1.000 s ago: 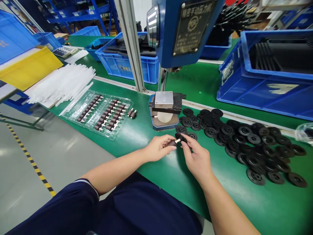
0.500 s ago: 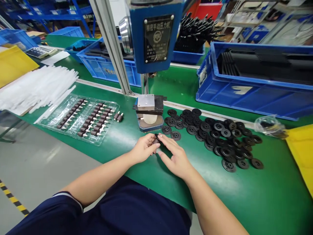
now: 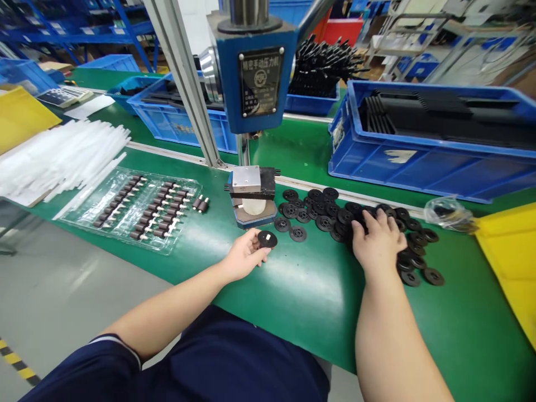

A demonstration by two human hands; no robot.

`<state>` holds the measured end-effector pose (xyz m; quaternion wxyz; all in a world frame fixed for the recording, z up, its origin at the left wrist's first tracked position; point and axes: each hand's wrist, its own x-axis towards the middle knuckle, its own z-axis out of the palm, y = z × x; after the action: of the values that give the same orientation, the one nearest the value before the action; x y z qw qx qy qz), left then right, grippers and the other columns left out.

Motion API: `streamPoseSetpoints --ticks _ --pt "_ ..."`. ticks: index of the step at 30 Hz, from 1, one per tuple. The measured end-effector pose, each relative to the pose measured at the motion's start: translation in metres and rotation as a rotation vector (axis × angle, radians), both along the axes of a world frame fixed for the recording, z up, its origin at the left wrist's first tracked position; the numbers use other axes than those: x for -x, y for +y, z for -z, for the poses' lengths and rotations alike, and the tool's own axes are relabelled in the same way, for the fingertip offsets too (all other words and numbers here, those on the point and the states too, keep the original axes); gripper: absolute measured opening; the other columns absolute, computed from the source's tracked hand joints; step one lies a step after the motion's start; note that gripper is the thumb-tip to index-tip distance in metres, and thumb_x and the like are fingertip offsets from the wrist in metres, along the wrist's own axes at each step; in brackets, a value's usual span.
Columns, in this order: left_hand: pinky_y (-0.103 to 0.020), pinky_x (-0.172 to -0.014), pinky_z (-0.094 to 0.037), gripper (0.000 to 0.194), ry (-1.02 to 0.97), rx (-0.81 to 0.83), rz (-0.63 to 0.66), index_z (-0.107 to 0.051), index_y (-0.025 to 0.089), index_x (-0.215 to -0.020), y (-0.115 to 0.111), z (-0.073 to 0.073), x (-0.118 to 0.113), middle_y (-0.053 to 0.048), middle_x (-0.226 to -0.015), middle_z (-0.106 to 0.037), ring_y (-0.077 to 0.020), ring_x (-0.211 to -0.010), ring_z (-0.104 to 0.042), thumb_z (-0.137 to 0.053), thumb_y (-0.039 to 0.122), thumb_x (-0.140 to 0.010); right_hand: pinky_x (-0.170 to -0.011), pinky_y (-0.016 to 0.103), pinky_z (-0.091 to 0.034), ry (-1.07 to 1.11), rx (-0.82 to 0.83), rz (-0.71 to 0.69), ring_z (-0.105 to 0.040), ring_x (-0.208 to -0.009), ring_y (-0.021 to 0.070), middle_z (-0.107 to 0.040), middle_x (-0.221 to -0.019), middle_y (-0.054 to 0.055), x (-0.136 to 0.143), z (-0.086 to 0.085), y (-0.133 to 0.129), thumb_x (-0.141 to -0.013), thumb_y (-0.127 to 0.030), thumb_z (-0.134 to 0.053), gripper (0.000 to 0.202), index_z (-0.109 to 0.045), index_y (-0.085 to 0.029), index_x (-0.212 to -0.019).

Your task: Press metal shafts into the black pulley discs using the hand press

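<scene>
In the head view, your left hand [image 3: 245,255] holds a black disc [image 3: 267,244] at centre, white tip [image 3: 268,237] showing; steady it by the rim. Your right hand [image 3: 379,243] spreads wide over loose discs [image 3: 324,223], right of centre; move lightly, avoiding scatter.

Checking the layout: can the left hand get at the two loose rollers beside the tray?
Probably: nothing visible blocks the left hand from the two rollers, but its held disc may hinder grasping.

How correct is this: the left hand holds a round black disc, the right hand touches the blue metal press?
The last part is wrong: in the head view, the right hand is at the pile of round black discs. The left hand holds the disc.
</scene>
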<state>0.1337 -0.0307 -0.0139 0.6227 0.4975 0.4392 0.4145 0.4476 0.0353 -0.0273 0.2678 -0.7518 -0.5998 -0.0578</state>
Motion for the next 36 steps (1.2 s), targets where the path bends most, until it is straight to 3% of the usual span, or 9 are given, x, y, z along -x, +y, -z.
streamPoseSetpoints --ticks 4,10,13,16,18,21,24,29,36 --pt "-0.020 -0.051 -0.046 0.031 -0.026 0.018 -0.044 -0.045 0.017 -0.096 0.003 0.001 0.000 -0.007 -0.098 -0.064 -0.0076 -0.063 -0.059 -0.068 0.028 -0.079 -0.098 0.052 -0.029 0.051 -0.085 0.020 -0.052 -0.112 0.0324 -0.065 -0.117 0.014 -0.005 0.007 0.006 -0.088 -0.037 -0.047 0.038 -0.069 -0.015 -0.110" --pt "-0.019 -0.046 -0.043 0.035 -0.051 0.059 -0.064 -0.045 0.017 -0.093 0.007 0.003 0.002 -0.004 -0.089 -0.064 -0.0073 -0.058 -0.057 -0.072 0.029 -0.075 -0.084 0.048 -0.040 0.057 -0.203 0.027 -0.056 -0.100 0.0349 -0.066 -0.102 0.018 0.009 -0.013 -0.009 -0.083 -0.046 -0.061 0.046 -0.068 -0.012 -0.112" --pt "-0.020 -0.047 -0.045 0.035 -0.090 0.039 -0.056 -0.047 0.016 -0.094 0.008 0.005 0.002 -0.003 -0.086 -0.062 -0.0086 -0.059 -0.058 -0.072 0.032 -0.076 -0.087 0.041 -0.045 0.057 -0.256 -0.247 -0.058 -0.096 0.0272 -0.065 -0.101 0.014 0.050 -0.017 -0.029 -0.084 -0.050 -0.061 0.047 -0.066 -0.012 -0.111" --pt "-0.022 -0.049 -0.048 0.036 -0.129 -0.004 -0.035 -0.051 0.014 -0.096 0.010 0.007 0.003 -0.002 -0.080 -0.060 -0.0109 -0.062 -0.061 -0.073 0.036 -0.076 -0.083 0.036 -0.047 -0.013 -0.123 -0.584 -0.057 -0.090 0.0232 -0.064 -0.095 0.010 0.097 -0.010 -0.048 -0.086 -0.051 -0.060 0.040 -0.067 -0.015 -0.100" --pt "-0.022 -0.052 -0.050 0.036 -0.147 -0.022 -0.016 -0.054 0.013 -0.096 0.011 0.008 0.004 -0.001 -0.074 -0.059 -0.0120 -0.064 -0.062 -0.073 0.037 -0.077 -0.079 0.037 -0.047 -0.083 -0.001 -0.656 -0.056 -0.085 0.0237 -0.063 -0.088 0.010 0.119 -0.004 -0.055 -0.086 -0.053 -0.060 0.041 -0.066 -0.013 -0.095" --pt "-0.024 -0.055 -0.051 0.035 -0.157 -0.030 -0.017 -0.056 0.012 -0.097 0.012 0.009 0.005 -0.002 -0.074 -0.060 -0.0125 -0.066 -0.063 -0.074 0.035 -0.077 -0.076 0.039 -0.047 -0.111 0.105 -0.610 -0.055 -0.083 0.0255 -0.061 -0.085 0.010 0.129 0.001 -0.058 -0.081 -0.061 -0.062 0.051 -0.063 -0.011 -0.095" --pt "-0.024 -0.054 -0.051 0.035 -0.145 -0.002 -0.034 -0.057 0.012 -0.097 0.012 0.009 0.005 -0.002 -0.076 -0.061 -0.0115 -0.063 -0.062 -0.076 0.031 -0.075 -0.079 0.041 -0.048 -0.077 0.119 -0.607 -0.055 -0.090 0.0268 -0.061 -0.095 0.012 0.124 0.002 -0.058 -0.077 -0.065 -0.065 0.065 -0.060 -0.010 -0.111" --pt "-0.023 -0.054 -0.051 0.032 -0.110 0.022 -0.041 -0.060 0.011 -0.094 0.010 0.010 0.003 -0.002 -0.072 -0.062 -0.0114 -0.063 -0.062 -0.076 0.030 -0.074 -0.081 0.038 -0.047 -0.012 0.132 -0.676 -0.055 -0.088 0.0238 -0.060 -0.092 0.008 0.116 0.004 -0.059 -0.083 -0.047 -0.067 0.043 -0.064 -0.015 -0.111" --pt "-0.024 -0.056 -0.052 0.029 -0.077 0.002 -0.023 -0.061 0.011 -0.094 0.009 0.008 0.003 -0.002 -0.074 -0.062 -0.0121 -0.066 -0.063 -0.074 0.030 -0.077 -0.081 0.039 -0.046 0.021 0.127 -0.656 -0.055 -0.089 0.0246 -0.061 -0.095 0.009 0.118 0.007 -0.056 -0.081 -0.049 -0.068 0.045 -0.064 -0.014 -0.109"
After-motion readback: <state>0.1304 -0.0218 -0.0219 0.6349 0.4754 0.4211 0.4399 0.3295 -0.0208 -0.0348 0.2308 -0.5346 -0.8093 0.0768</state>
